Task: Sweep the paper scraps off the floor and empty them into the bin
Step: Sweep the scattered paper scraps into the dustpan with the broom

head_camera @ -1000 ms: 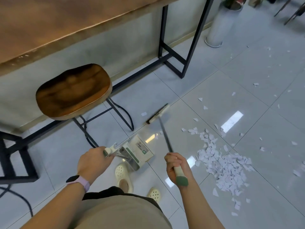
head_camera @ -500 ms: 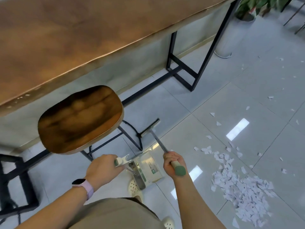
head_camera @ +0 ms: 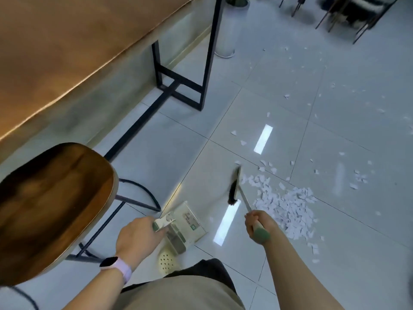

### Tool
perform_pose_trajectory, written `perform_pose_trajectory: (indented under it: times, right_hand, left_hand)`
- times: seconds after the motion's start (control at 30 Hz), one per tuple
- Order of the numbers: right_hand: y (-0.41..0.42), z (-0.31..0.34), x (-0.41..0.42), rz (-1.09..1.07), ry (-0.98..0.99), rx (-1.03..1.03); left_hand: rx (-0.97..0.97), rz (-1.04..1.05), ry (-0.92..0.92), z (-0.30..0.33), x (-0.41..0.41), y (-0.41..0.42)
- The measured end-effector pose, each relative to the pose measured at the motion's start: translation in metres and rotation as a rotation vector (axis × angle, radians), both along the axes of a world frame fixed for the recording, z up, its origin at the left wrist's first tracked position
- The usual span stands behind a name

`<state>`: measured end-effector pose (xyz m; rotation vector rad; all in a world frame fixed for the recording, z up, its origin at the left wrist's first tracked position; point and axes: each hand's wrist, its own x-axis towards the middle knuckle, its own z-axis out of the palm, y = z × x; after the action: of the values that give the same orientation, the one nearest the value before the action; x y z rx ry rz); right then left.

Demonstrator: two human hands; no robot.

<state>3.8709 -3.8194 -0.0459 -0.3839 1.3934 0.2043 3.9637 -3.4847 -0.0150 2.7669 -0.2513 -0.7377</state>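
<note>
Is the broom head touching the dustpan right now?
Apart. The head view shows bare floor tile between the broom head and the dustpan.

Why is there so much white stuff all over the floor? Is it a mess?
Yes. Torn white paper scraps lie spilled on the shiny grey tiled floor, heaped beside the black-bristled broom, with strays scattered farther off. None are in the clear plastic dustpan yet.

L hand [head_camera: 137,237]: fist closed, knuckles up, forearm angled in from near left, watch on wrist. R hand [head_camera: 257,223]: fist closed, forearm extended fwd from near right, wrist approx. straight. Hands well apart.
</note>
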Motion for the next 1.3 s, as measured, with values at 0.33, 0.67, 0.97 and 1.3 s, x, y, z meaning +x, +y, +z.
perform_pose_trajectory:
  times: [0.33,0.67,0.97,1.3]
  right_hand:
    - [-0.013,0.042,-0.058,0.001,-0.092,0.021]
    - [-0.085,0.086,-0.069,0.243,-0.104,0.367]
    - [-0.144,0.053,-0.096,0.254,0.019,0.457]
    - [-0.21,0.004,-0.124,0.447,0.167,-0.062]
  left_hand:
    - [-0.005,0.183,0.005,-0.003,0.03,-0.03]
    - [-0.039,0.329,0.004,0.002,0.045,-0.127]
    - [0.085,0.307,0.051,-0.007,0.013,-0.197]
    - [0.088,0.256,0.039,0.004,0.012,-0.266]
